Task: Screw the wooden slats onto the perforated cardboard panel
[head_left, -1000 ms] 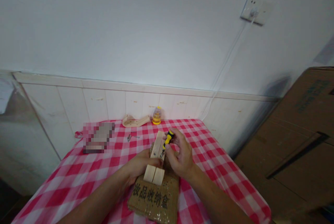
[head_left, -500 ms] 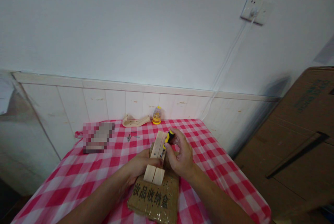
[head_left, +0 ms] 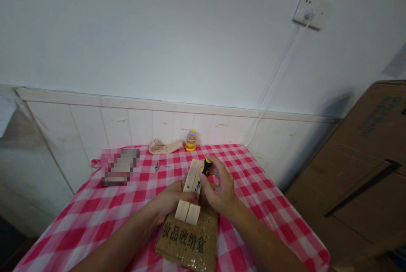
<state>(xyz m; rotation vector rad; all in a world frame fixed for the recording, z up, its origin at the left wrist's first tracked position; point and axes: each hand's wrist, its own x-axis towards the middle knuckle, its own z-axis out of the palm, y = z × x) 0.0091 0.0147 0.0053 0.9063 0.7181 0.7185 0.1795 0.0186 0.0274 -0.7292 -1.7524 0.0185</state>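
Note:
A pale wooden piece (head_left: 192,174), made of two strips side by side with a curved near end, rests over a flattened cardboard box (head_left: 190,244) with printed characters. My left hand (head_left: 177,196) is closed around its middle, the thumb lying across the strips. In my right hand (head_left: 220,185) is a screwdriver (head_left: 206,166) with a black and yellow handle, pinched between thumb and fingers. It leans over the right strip, its shaft pointing down at a small dark metal fitting (head_left: 197,185). Whether the tip touches the fitting cannot be made out. One screw head (head_left: 188,187) shows on the left strip.
On the red checked tablecloth (head_left: 253,196), near the wall, are a curved wooden piece (head_left: 165,148) and a yellow-based bit holder (head_left: 190,141). Small metal parts (head_left: 157,166) lie left of centre, beside a blurred-out flat object (head_left: 120,167). A large cardboard box (head_left: 358,170) stands at the right.
The screwdriver handle has turned slightly in my right fingers. My left hand and the wooden piece stay practically where they were.

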